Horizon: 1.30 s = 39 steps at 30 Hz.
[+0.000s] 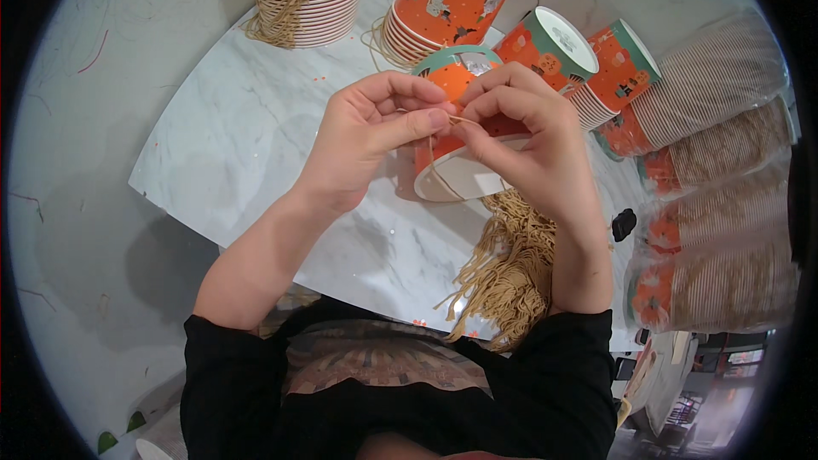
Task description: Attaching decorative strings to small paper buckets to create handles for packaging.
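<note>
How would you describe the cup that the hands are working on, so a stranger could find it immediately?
On the white marble slab, find the two hands meeting at its middle. Between the left hand and right hand lies an orange paper cup. Unlike the stacked cups behind, it is single, tipped on its side, with thin tan string pinched over it.

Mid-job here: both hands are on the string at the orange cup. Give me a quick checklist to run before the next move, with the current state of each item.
1. String pinched between both hands: ok; left hand and right hand meet on it.
2. Orange paper cup steady: ok; it lies on its side under the hands on the marble slab.
3. String passed through the cup wall: cannot tell; fingers hide it.
4. Spare strings within reach: ok; tan bundle lies beside the right forearm.
5. More cups at hand: ok; stacks stand behind.
</note>
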{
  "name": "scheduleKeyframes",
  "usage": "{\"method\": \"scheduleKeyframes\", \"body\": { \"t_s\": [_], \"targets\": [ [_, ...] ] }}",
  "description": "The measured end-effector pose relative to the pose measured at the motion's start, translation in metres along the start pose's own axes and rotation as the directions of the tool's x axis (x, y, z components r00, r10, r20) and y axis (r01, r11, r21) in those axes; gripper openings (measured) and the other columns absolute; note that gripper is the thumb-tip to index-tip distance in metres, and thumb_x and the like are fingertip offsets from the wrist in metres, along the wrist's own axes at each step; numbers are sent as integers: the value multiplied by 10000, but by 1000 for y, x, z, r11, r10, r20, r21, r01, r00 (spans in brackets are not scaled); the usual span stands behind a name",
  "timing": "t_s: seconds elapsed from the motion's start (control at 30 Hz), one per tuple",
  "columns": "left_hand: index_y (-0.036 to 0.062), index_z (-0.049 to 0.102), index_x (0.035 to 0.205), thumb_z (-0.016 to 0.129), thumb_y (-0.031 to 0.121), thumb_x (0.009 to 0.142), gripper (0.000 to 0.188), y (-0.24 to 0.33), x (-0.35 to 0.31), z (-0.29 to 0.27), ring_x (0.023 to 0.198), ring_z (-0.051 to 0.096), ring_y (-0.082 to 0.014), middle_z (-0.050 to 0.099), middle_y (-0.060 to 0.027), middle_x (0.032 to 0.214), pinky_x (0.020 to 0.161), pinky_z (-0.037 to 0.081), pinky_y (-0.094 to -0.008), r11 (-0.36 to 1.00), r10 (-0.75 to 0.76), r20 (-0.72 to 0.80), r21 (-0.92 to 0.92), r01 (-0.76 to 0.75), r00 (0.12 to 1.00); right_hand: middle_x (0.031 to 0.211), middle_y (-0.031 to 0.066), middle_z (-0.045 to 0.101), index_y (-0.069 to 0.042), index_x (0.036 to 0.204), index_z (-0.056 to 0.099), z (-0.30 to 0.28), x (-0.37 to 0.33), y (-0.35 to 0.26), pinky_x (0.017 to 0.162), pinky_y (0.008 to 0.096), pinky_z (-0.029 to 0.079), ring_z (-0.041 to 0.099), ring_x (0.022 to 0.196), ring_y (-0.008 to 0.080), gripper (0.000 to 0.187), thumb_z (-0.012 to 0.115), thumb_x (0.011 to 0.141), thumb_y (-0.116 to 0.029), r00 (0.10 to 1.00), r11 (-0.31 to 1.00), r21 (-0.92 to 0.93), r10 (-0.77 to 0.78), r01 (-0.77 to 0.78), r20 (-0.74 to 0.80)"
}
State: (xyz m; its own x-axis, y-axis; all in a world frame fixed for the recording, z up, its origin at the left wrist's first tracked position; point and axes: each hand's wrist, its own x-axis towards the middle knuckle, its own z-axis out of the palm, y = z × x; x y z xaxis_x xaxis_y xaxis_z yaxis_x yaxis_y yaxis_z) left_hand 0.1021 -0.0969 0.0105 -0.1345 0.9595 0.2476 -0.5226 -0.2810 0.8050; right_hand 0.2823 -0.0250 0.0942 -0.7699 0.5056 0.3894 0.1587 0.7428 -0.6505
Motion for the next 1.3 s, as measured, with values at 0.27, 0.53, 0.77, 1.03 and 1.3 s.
{"method": "scheduleKeyframes", "body": {
  "t_s": [0.27, 0.53, 0.77, 1.03, 1.3],
  "targets": [
    [-9, 654, 1124, 659, -4, 935, 189, -2, 0, 2, 917, 703, -139, 731, -104, 1022, 825, 577, -288, 994, 42, -14, 102, -40, 999, 929, 75, 602, 68, 881, 619, -2, 1, -4, 731, 257, 574, 657, 801, 129, 91, 675, 827, 21, 999, 1000, 3, 29, -28, -15],
    [-42, 615, 1097, 646, -27, 944, 157, -3, -4, 10, 905, 723, -160, 690, -89, 1024, 828, 583, -256, 971, 156, -54, 192, -143, 986, 929, 84, 600, 71, 854, 605, -2, 1, -3, 732, 262, 572, 645, 796, 132, 105, 670, 790, 17, 1000, 1000, -27, 15, -15, -20],
    [-27, 618, 1098, 647, -27, 947, 154, -6, -3, 10, 978, 693, -130, 690, -72, 1039, 868, 569, -260, 941, 271, -30, 218, -258, 962, 936, 86, 601, 65, 849, 608, -2, 0, -2, 748, 278, 578, 646, 822, 149, 105, 674, 795, 4, 998, 997, 52, 63, -63, 0],
    [-25, 605, 1052, 626, -47, 950, 106, -10, -4, 11, 943, 663, -100, 668, -48, 997, 860, 576, -268, 856, 345, 57, 390, -339, 937, 940, 84, 587, 63, 833, 577, -4, 1, -3, 746, 277, 564, 622, 822, 144, 98, 651, 796, 12, 1000, 1000, 0, 21, -21, -1],
    [-27, 555, 1054, 608, -53, 952, 117, -11, -2, 16, 930, 655, -103, 628, -50, 982, 845, 594, -278, 892, 360, 7, 290, -347, 933, 904, 75, 568, 64, 847, 575, -5, 1, -1, 721, 259, 540, 591, 792, 129, 95, 637, 797, 12, 1000, 1000, -5, 6, -6, -2]
  ]
}}
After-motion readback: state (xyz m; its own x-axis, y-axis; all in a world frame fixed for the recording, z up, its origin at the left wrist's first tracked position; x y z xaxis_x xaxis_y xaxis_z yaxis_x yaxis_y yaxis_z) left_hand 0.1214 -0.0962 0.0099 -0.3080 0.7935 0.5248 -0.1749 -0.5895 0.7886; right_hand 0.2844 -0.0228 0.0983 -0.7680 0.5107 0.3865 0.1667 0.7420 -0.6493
